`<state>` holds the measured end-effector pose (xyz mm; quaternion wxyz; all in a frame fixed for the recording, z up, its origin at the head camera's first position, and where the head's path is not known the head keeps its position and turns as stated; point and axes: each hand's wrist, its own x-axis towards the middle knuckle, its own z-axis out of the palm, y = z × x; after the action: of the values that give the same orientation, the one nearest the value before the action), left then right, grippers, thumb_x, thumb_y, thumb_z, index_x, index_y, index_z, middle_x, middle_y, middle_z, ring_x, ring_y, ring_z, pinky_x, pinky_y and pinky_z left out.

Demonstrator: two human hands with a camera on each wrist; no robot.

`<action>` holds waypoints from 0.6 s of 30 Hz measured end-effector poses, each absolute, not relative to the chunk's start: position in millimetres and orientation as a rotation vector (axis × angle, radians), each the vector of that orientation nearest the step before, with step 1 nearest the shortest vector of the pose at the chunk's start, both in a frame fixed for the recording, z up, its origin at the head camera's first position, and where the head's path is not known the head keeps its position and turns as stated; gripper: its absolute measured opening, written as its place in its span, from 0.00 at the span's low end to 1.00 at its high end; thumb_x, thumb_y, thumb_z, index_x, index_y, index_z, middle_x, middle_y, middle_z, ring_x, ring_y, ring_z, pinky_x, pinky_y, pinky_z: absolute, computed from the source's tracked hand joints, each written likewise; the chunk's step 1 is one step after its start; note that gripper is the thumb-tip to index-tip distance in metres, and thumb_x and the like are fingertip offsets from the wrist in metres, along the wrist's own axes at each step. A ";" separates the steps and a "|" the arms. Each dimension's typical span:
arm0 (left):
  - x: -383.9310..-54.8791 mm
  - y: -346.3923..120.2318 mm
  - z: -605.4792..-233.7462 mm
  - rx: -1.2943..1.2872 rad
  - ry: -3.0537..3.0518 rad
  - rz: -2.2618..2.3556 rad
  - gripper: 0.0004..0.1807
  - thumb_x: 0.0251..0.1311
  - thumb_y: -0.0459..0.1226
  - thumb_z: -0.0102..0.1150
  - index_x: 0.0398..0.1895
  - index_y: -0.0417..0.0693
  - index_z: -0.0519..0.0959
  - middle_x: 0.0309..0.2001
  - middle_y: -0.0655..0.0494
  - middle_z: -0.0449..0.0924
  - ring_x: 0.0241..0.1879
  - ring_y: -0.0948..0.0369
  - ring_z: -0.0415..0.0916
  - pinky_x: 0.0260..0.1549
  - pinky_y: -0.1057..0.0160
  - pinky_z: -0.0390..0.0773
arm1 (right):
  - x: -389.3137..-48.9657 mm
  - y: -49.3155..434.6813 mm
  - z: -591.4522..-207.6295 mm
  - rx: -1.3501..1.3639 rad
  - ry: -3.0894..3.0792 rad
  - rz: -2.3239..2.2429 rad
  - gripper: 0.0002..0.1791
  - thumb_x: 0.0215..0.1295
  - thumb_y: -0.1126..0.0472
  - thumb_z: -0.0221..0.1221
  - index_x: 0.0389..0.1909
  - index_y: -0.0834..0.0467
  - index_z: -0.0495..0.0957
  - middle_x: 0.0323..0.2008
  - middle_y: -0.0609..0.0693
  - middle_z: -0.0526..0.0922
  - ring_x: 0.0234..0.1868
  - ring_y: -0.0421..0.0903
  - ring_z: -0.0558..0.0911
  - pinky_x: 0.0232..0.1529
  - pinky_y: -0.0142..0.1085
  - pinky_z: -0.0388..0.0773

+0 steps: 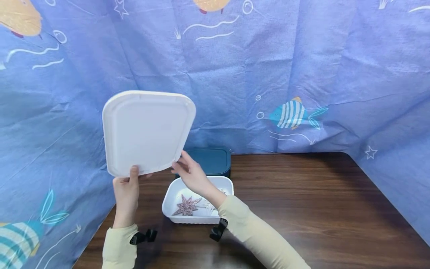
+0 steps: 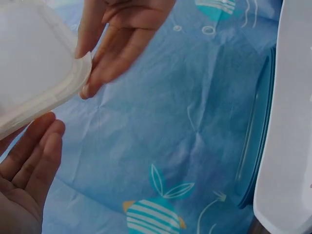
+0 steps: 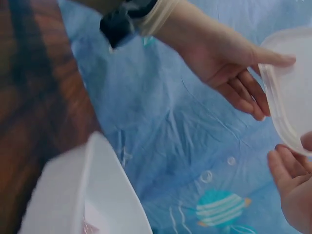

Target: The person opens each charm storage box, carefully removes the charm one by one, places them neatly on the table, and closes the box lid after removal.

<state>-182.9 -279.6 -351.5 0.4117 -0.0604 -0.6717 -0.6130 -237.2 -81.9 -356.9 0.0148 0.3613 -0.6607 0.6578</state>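
Observation:
A white plastic lid (image 1: 147,130) is raised above the table, tilted upright with its rimmed face towards me. My left hand (image 1: 127,190) grips its lower left edge, thumb across the face and fingers behind. At the lower right corner, my right hand (image 1: 193,173) pinches the rim between thumb and fingers, as the left wrist view also shows. Below the lid, a white rectangular box (image 1: 169,201) stands uncovered on the table. Inside it lie a pink glittery star (image 1: 186,206) and some white pieces (image 1: 209,206), partly hidden by my right forearm.
Behind the white box sits a dark blue lidded box (image 1: 213,160). The brown wooden table (image 1: 302,201) extends to the right. A blue fabric backdrop (image 1: 235,74) with fish and stars hangs around the back and sides.

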 end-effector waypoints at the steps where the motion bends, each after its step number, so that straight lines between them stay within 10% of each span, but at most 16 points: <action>1: -182.9 -281.0 -351.0 -0.101 -1.697 -1.515 0.07 0.71 0.35 0.60 0.36 0.52 0.86 0.30 0.65 0.86 0.27 0.70 0.83 0.38 0.74 0.77 | -236.9 -86.0 -357.2 1.110 -2.017 2.117 0.26 0.79 0.63 0.50 0.75 0.55 0.62 0.60 0.61 0.80 0.53 0.55 0.85 0.53 0.36 0.81; 8: -184.1 -293.9 -345.6 -0.024 -1.479 -1.676 0.12 0.59 0.28 0.70 0.46 0.45 0.84 0.41 0.56 0.85 0.42 0.62 0.79 0.45 0.71 0.76 | -234.7 -107.9 -364.2 0.988 -1.859 2.470 0.28 0.77 0.70 0.51 0.75 0.64 0.61 0.55 0.71 0.80 0.52 0.70 0.81 0.50 0.37 0.82; 18: -184.0 -319.6 -347.5 -0.047 -1.489 -1.774 0.32 0.59 0.22 0.65 0.68 0.41 0.70 0.57 0.48 0.76 0.54 0.57 0.76 0.45 0.72 0.79 | -232.2 -127.8 -379.1 0.835 -1.946 2.558 0.31 0.76 0.69 0.53 0.77 0.59 0.59 0.47 0.63 0.84 0.48 0.61 0.86 0.47 0.35 0.83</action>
<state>-184.0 -319.6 -347.5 0.4009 -0.0186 -0.5887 -0.7017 -232.2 -127.8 -379.1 -0.0895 0.2506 -0.5836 0.7672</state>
